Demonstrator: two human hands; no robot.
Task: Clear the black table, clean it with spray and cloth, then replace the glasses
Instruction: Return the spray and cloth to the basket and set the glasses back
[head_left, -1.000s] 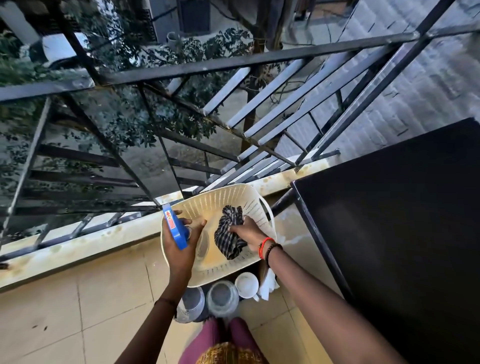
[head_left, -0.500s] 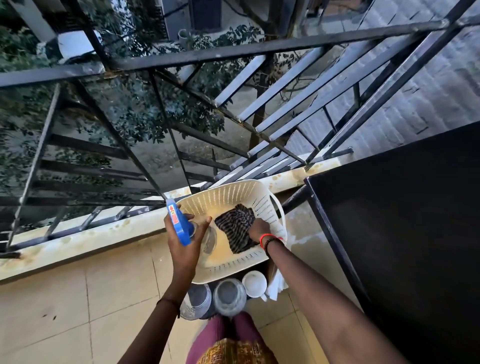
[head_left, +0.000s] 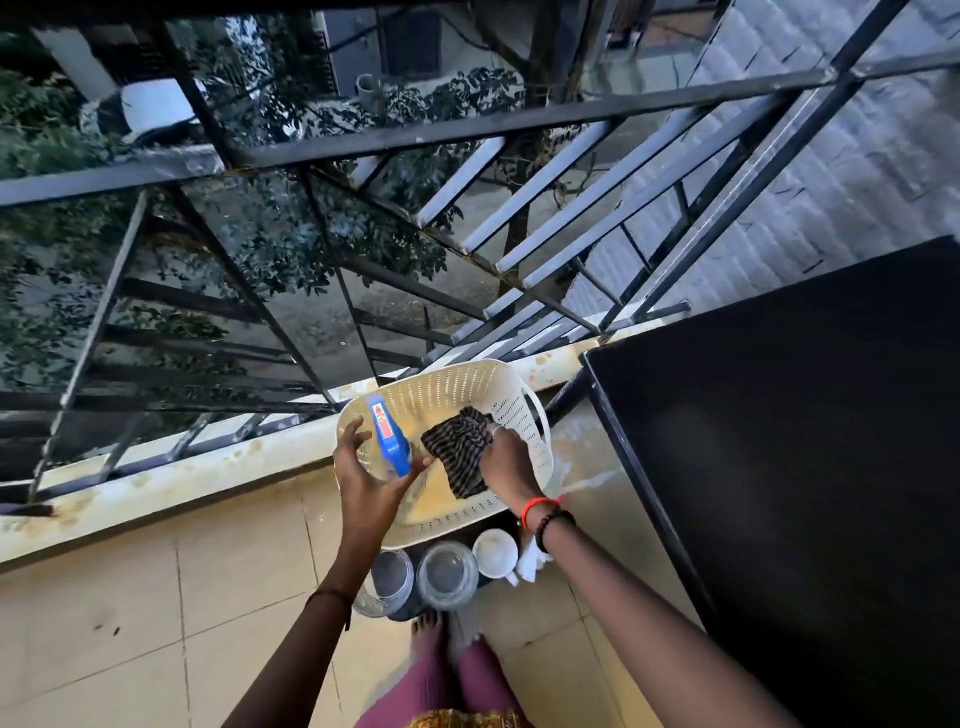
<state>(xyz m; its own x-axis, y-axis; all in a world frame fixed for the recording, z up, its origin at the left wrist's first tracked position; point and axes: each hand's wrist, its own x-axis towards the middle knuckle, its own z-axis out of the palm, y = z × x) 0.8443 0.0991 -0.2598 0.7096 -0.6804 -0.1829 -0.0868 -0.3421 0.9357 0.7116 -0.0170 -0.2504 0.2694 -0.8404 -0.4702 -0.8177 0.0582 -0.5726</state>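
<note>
A cream perforated basket (head_left: 457, 375) stands on the tiled floor beside the black table (head_left: 779, 441). Over its left half my left hand (head_left: 366, 475) holds a spray bottle (head_left: 387, 434) with a blue top and a clear body. Inside the basket my right hand (head_left: 506, 462) grips a dark striped cloth (head_left: 457, 449) that lies against the basket's bottom. On the floor in front of the basket stand two clear glasses (head_left: 447, 574) and a white cup (head_left: 495, 553).
A black metal railing (head_left: 467, 135) on a stained concrete kerb (head_left: 182, 478) borders the balcony just behind the basket. A white crumpled tissue (head_left: 531, 560) lies by the cup. My feet and purple trousers (head_left: 467, 680) are right below the glasses.
My right hand has pushed the cloth lower into the basket. My left hand has brought the spray bottle further over the basket's inside.
</note>
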